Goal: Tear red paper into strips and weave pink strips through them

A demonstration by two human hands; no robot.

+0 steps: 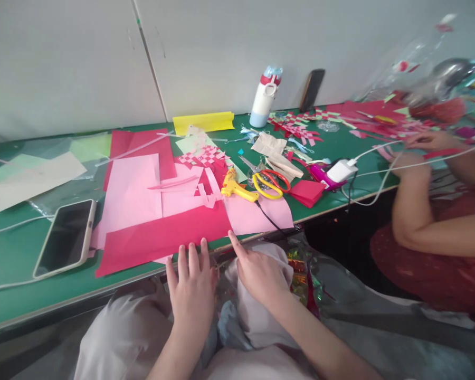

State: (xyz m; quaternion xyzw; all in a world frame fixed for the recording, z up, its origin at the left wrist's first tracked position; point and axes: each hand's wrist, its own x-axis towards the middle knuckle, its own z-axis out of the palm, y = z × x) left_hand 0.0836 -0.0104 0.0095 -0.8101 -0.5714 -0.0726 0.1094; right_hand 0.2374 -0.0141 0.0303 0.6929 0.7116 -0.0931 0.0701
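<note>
A folded red sheet of paper point(162, 237) lies along the front edge of the table. My left hand point(192, 279) has its fingers spread, with the fingertips on the sheet's near edge. My right hand point(261, 274) points its index finger at the sheet's right corner, touching it; the other fingers are mostly hidden beneath the hand. Pink paper point(132, 190) lies behind the red sheet. Beyond it are a yellow glue gun point(237, 191) and scissors point(267, 182) with yellow and orange handles.
A phone point(65, 240) lies at the left. A bottle point(264, 100) and an upright dark phone point(312, 89) stand near the wall. Woven paper strips point(206, 158) lie mid-table. A white charger point(341, 170) trails cables at right, where another person's hands point(423, 150) work.
</note>
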